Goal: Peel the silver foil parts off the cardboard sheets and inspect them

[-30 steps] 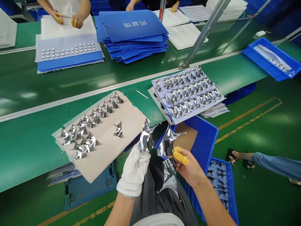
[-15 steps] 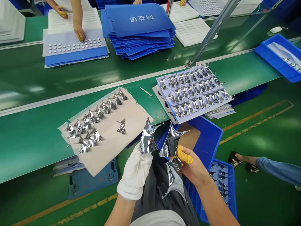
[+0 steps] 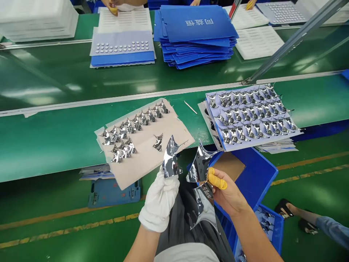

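gloved left hand (image 3: 160,200) pinches one chrome part (image 3: 170,162); right hand (image 3: 227,194), at its three o'clock, pinches another mirrored piece (image 3: 198,169) over the blue bin (image 3: 253,178).

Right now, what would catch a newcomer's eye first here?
Low in the middle, the white-gloved left hand pinches a mirror-bright silver piece and the right hand a second piece. To the right on the green table, a pale sheet glitters with rows of them; blue boards are stacked at the far side.
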A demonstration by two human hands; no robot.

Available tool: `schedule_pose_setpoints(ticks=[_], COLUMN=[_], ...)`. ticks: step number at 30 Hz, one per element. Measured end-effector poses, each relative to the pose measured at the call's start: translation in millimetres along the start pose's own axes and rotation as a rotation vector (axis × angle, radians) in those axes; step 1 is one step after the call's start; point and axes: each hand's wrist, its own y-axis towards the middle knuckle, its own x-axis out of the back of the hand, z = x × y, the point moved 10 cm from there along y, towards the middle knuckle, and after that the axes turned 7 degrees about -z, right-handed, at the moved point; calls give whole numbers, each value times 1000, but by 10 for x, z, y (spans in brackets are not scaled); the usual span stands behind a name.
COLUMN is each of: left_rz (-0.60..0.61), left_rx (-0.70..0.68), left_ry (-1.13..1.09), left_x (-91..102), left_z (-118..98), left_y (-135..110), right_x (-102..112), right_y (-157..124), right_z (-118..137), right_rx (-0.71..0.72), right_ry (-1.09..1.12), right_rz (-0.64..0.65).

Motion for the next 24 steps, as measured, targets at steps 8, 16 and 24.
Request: schedule_pose_setpoints(ticks=[8,16,24], left_rz=[-192,-335,-593], left_rx=[-936,-1509,-1518], left_ry=[844,1774,2035], left_x=[351,405,515], left_z=[-1286,-1986,-2229], left_y=[156,932,991], right_x=[-138,-357,-541], right_y=[757,2002,2398], right_z=[76,406,281], right_rx=[213,519,439], right_ry=[-316,-1338,-1550], right_rz=[-65,-465,-559])
